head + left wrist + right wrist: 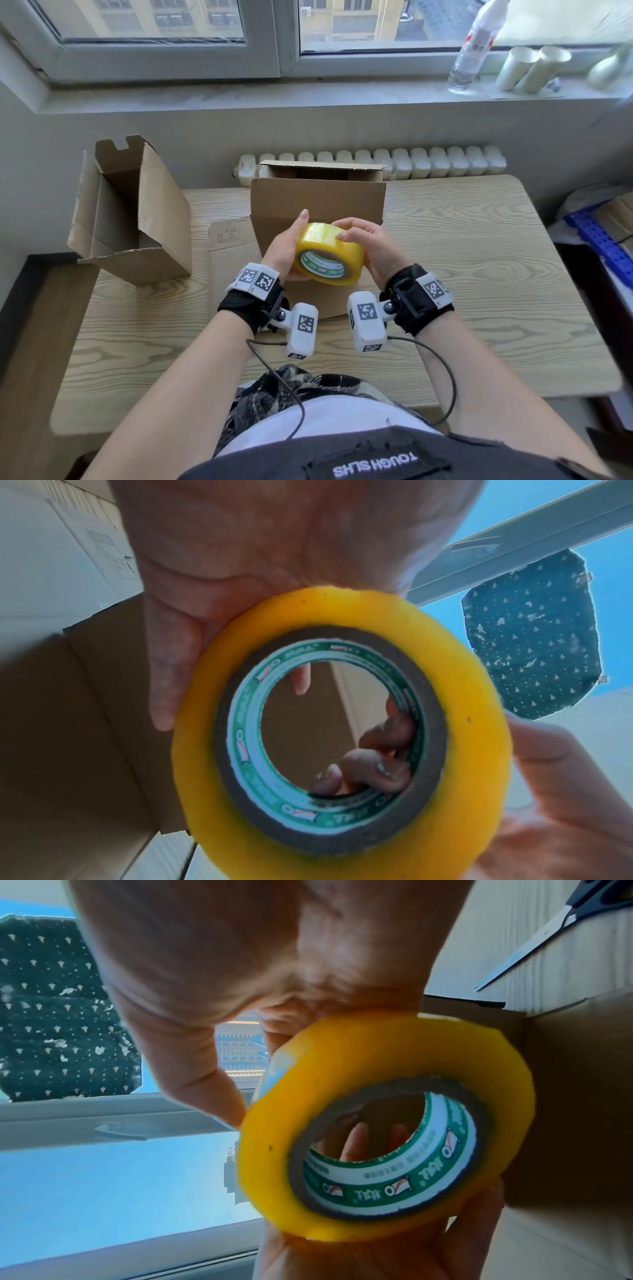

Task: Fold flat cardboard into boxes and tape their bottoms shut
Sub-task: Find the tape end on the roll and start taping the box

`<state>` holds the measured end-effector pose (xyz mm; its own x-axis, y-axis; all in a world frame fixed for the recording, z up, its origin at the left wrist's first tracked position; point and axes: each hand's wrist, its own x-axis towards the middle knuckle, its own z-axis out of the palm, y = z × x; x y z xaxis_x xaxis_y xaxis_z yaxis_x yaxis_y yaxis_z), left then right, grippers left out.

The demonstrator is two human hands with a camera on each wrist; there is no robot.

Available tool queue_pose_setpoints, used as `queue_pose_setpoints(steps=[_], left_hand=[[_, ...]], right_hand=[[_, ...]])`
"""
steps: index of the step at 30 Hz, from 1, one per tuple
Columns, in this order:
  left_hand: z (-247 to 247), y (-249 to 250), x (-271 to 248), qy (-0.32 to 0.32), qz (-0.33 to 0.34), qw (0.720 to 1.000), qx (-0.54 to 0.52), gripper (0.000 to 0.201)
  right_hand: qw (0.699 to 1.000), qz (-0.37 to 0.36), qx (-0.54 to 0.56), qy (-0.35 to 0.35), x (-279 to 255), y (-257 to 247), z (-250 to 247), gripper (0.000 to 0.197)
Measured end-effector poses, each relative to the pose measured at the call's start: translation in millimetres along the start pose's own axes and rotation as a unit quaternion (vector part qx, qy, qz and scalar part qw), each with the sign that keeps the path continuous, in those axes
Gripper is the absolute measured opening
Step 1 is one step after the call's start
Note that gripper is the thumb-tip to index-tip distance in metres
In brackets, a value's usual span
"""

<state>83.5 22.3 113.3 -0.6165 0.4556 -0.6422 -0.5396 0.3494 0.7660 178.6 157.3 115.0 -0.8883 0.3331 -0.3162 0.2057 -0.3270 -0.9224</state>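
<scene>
I hold a yellow tape roll (327, 246) with a green-and-white core between both hands, above the table's middle. My left hand (289, 245) cups its left side, thumb under the rim and index finger pointing up. My right hand (364, 241) grips the right side with fingers over the top. In the left wrist view the right hand's fingers (377, 756) curl into the core of the roll (479, 723). Just behind the roll a folded cardboard box (315, 202) lies on the table. The right wrist view shows the roll (377, 1069) in front of that box (575, 1096).
A second open box (137, 219) stands at the table's left edge, and a flat cardboard piece (229, 246) lies beside the middle box. Scissors (534, 942) lie on the wooden table (479, 274). A bottle (474, 51) and paper cups (531, 68) sit on the windowsill. A blue crate (596, 240) is at the right.
</scene>
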Motion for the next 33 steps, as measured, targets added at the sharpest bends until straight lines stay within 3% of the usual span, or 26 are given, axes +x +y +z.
queue_pose_setpoints(steps=[5,10,13,17,21,33], left_hand=[[-1,-1,1,-0.001,0.009,1.000,0.004,0.054],[-3,3,4,0.016,0.022,0.998,0.051,0.053],[-7,4,11,0.036,0.119,0.984,0.128,0.042],[-1,7,10,0.045,0.206,0.960,0.184,0.032],[5,8,5,0.025,0.219,0.952,0.212,0.049],[9,3,8,0.002,0.253,0.931,0.265,0.036]], right_hand=[[1.000,-0.005,-0.009,0.003,-1,-2,3,0.021],[0.999,0.007,0.025,0.020,-4,-5,2,0.037],[0.999,0.018,0.000,0.042,-5,-5,2,0.041],[0.998,0.026,-0.002,0.057,-4,-6,4,0.033],[0.997,0.021,-0.024,0.064,-4,-9,4,0.012],[0.992,0.029,-0.051,0.111,-7,-10,6,0.013]])
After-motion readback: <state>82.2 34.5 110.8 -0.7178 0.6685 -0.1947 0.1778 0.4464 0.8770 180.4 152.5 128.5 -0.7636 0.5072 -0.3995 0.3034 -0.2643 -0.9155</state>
